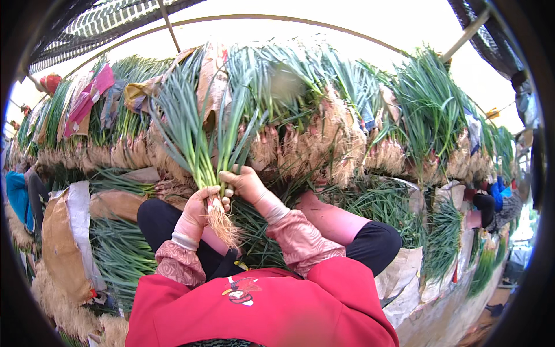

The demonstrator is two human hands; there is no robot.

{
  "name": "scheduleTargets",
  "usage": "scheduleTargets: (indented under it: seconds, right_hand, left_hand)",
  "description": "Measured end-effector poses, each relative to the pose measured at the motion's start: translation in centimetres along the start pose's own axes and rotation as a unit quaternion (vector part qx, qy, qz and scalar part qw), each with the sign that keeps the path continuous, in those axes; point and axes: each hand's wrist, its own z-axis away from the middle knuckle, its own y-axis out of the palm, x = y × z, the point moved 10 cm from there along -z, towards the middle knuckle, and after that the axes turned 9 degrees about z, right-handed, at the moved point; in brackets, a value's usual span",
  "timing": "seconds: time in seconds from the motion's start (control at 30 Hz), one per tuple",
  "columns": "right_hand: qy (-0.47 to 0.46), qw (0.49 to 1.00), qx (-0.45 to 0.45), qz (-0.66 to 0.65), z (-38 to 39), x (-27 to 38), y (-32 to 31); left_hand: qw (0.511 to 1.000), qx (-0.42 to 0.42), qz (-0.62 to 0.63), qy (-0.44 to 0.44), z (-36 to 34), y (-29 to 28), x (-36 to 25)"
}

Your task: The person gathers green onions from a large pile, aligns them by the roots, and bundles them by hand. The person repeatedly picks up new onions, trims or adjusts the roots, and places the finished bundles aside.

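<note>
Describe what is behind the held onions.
Behind the held onions is a row of more onions, leaves up, roots down. A brown sheet shows between the held leaves; whatever those leaves cover cannot be seen.

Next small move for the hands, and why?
Probably use the right hand to draw the leaves together: they splay into separate fans, while the left hand grips the green onion bunch just above its roots and the right's fingers are at the stems.
</note>
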Motion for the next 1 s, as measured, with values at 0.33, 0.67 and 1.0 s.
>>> scheduleTargets:
  seconds: [0.33, 0.67, 1.0]
  right_hand:
    - [0.234, 0.702, 0.241, 0.628, 5.7, -1.6, -7.7]
    - [0.061, 0.675, -0.326, 0.659, 1.8, 25.6, -23.9]
    - [-0.008, 0.93, -0.225, 0.289, 8.3, 9.7, -14.7]
  left_hand:
    - [0.937, 0.334, 0.017, 0.098, 7.7, 13.6, -1.5]
    - [0.953, 0.289, -0.077, 0.039, -2.1, 17.3, 1.4]
    - [0.987, 0.159, -0.024, -0.014, -8.0, 11.4, 4.3]
